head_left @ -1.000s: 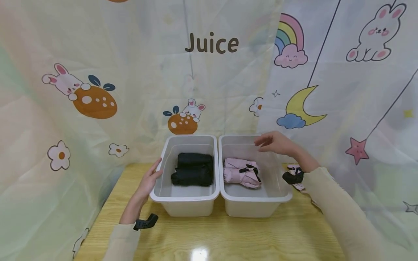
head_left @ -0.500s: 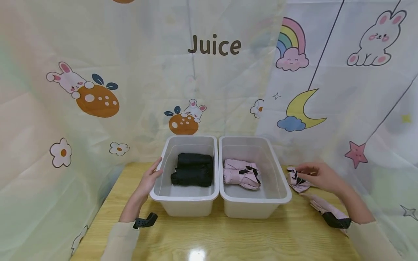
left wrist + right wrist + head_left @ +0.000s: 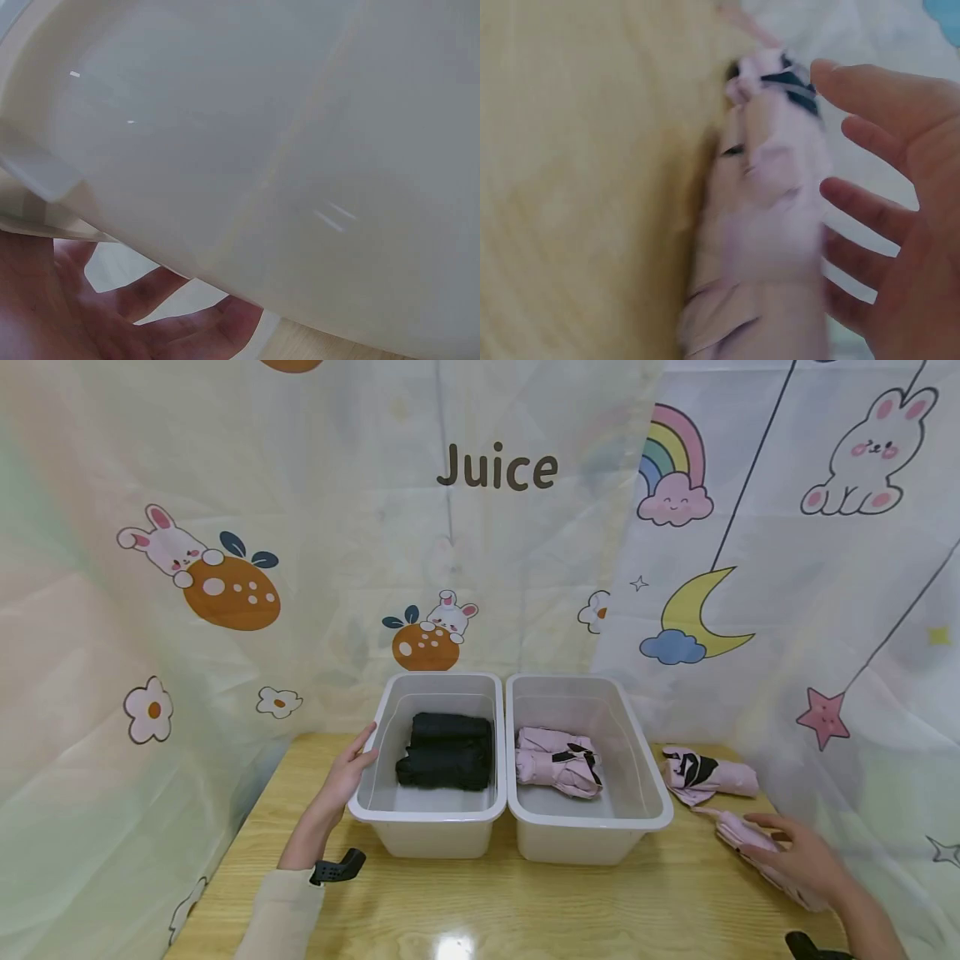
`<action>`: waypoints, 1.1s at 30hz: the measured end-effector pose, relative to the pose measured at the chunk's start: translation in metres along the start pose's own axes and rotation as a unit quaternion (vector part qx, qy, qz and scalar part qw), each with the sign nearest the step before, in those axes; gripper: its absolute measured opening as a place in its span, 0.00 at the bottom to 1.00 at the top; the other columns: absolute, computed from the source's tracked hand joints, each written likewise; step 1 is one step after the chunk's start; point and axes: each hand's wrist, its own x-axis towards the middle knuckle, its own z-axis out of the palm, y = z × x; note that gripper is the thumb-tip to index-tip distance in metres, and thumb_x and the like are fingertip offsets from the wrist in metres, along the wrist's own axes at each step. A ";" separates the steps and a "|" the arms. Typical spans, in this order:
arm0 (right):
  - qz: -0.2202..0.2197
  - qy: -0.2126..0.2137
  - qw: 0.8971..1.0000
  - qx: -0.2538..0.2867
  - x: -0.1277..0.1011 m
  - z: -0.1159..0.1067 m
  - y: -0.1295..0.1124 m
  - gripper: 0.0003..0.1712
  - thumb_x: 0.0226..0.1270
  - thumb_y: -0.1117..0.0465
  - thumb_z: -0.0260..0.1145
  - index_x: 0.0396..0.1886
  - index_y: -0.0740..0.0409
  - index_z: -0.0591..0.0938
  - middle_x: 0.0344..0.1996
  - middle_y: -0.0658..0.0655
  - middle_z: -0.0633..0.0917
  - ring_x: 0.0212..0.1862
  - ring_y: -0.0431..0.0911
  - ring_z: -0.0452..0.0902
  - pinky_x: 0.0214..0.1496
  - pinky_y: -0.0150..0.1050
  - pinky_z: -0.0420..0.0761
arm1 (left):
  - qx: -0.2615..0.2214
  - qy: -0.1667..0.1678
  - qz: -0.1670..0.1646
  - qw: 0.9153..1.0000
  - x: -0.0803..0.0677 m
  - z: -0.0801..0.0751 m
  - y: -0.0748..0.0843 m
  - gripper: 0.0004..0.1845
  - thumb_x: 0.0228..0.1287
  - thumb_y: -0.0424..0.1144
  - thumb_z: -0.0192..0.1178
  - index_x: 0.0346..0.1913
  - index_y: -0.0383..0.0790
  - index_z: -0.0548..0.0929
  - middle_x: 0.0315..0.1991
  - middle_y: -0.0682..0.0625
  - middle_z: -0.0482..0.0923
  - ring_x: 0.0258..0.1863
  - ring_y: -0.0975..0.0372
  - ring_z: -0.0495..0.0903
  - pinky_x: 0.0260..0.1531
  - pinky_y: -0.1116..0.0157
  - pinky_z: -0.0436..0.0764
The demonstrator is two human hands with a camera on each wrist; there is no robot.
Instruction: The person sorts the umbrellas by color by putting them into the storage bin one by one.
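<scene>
My left hand [image 3: 347,777] rests against the outer left side of the left white plastic bin [image 3: 427,817], fingers extended along the wall below its rim. In the left wrist view, the fingers [image 3: 202,330] touch that wall. Two black rolled cloth bundles [image 3: 444,766] lie inside this bin. My right hand [image 3: 802,860] is over a rolled pink cloth bundle [image 3: 772,225] on the table at the right. Its fingers are spread beside the roll, not closed round it. Farther back lies a second pink roll [image 3: 723,777] with black print.
The right white bin [image 3: 592,822] stands close beside the left one and holds two pink rolled bundles [image 3: 558,768]. Both bins stand on a wooden table [image 3: 390,902]. A printed fabric curtain [image 3: 337,568] hangs behind and at the sides.
My right hand has moved from above the right bin, past the farther pink roll, to the nearer one at the right. The left hand stays at the left bin.
</scene>
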 end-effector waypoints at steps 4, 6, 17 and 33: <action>0.024 -0.006 0.999 -0.025 -0.004 0.010 0.017 0.40 0.58 0.44 0.72 0.63 0.64 0.75 0.57 0.77 0.73 0.55 0.69 0.69 0.45 0.59 0.73 | 0.003 0.007 0.009 1.000 0.004 0.000 -0.008 0.30 0.78 0.44 0.44 0.78 0.51 0.50 0.77 0.42 0.44 0.66 0.42 0.61 0.57 0.49 0.68; 0.022 -0.003 0.999 -0.032 -0.005 0.013 0.022 0.42 0.57 0.43 0.73 0.63 0.65 0.75 0.58 0.77 0.73 0.57 0.71 0.66 0.48 0.65 0.69 | 0.003 0.008 0.008 1.000 0.005 0.000 -0.009 0.30 0.78 0.44 0.44 0.78 0.52 0.50 0.77 0.42 0.44 0.67 0.43 0.60 0.58 0.49 0.68; -0.029 0.056 0.993 -0.097 -0.023 0.018 0.038 0.44 0.50 0.49 0.78 0.63 0.66 0.75 0.51 0.72 0.80 0.50 0.68 0.75 0.42 0.47 0.74 | 0.009 0.010 0.003 1.000 0.004 0.000 -0.009 0.30 0.78 0.45 0.44 0.78 0.54 0.51 0.77 0.44 0.45 0.66 0.44 0.62 0.56 0.51 0.69; 0.012 0.035 0.998 -0.045 -0.004 0.003 0.023 0.38 0.56 0.46 0.75 0.62 0.63 0.78 0.48 0.77 0.79 0.36 0.48 0.74 0.32 0.38 0.73 | -0.014 -0.009 -0.013 1.000 -0.007 0.001 0.016 0.30 0.78 0.39 0.44 0.78 0.46 0.49 0.77 0.41 0.41 0.68 0.41 0.57 0.60 0.45 0.64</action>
